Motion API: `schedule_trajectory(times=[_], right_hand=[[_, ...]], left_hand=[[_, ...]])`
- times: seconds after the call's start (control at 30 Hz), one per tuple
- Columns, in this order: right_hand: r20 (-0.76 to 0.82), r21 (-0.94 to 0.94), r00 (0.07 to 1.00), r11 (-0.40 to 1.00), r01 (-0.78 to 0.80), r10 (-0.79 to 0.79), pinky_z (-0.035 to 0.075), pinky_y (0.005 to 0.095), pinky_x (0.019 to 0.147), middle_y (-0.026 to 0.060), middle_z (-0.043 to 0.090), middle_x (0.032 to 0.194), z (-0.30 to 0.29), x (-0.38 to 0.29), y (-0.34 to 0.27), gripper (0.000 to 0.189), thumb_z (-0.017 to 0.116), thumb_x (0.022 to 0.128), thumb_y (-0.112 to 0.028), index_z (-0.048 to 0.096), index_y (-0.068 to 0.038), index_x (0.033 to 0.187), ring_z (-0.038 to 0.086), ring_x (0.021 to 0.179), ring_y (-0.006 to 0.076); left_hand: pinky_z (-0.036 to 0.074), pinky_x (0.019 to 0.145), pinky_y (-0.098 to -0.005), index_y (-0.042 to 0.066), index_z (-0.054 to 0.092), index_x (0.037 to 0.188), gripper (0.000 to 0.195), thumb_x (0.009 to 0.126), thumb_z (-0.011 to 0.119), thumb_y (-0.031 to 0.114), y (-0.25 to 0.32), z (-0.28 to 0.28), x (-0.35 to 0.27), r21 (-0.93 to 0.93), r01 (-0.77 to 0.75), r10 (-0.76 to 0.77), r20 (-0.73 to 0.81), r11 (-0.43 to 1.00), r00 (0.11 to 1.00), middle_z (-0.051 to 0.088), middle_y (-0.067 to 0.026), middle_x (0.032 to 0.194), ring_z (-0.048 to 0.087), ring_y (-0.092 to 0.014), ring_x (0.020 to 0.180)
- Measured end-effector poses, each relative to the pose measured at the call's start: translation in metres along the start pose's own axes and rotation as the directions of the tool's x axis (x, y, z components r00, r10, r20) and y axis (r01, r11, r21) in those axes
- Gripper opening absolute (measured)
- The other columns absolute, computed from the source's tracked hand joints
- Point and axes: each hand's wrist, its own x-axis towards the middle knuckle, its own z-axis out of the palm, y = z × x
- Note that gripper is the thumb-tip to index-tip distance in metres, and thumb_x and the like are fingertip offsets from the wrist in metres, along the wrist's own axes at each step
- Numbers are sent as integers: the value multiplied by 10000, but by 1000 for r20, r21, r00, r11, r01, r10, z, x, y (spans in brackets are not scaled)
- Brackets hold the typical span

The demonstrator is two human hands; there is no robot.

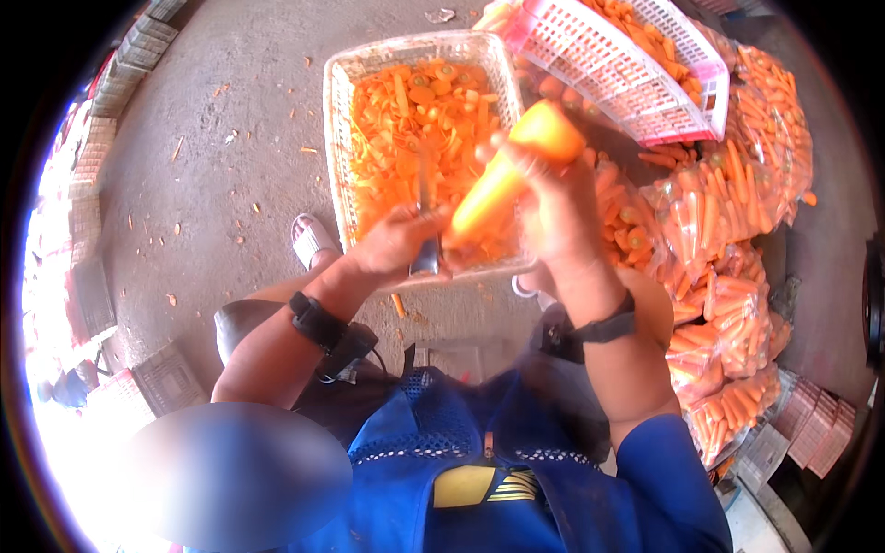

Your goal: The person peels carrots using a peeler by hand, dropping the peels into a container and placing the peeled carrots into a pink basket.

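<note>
My left hand (394, 245) is closed around a blurred peeler or knife (426, 254), beside the narrow end of a large, thick carrot (494, 183). My right hand (553, 197) grips that carrot near its thick end, which points up and to the right. The carrot is tilted over a white plastic basket (333, 138) holding orange peelings and cut carrot pieces (422, 117). Motion blur hides whether the blade touches the carrot, and some of my left fingertips are unclear.
At the upper right, a white and pink plastic crate (601, 66) holds carrot pieces. Clear bags of carrots (712, 200) are piled along the right. Scraps lie on the concrete floor (228, 90). Stacked crates (93, 159) stand at the left, and more (816, 422) at the lower right.
</note>
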Motion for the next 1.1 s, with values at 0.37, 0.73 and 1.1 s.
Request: schedule_trajectory(times=[0.37,0.73,1.1], right_hand=[[270,-546,898,824,-154,347,506,256,729,116,673,969,-25,-1,-31,546,788,741,-295,604,37,1134,642,793,167],[144,-822,929,564,-79,340,469,283,693,47,620,815,-26,-13,-24,396,713,720,-139,637,53,1058,571,749,105],[178,-852,887,518,-79,427,440,233,661,-18,556,851,-40,-19,-24,309,721,738,-82,616,19,1011,517,758,65]], left_hand=[[491,548,-210,10,669,1027,308,1008,517,277,54,-24,-5,457,-354,548,-414,816,727,632,-27,750,565,-74,591],[495,566,-227,-14,641,1023,264,1003,503,210,46,-25,-6,757,-217,559,-227,617,797,627,-26,707,573,-78,574],[500,556,-311,-5,649,938,218,950,545,186,43,-31,-1,938,-14,391,-131,346,911,620,-56,617,614,-144,561]])
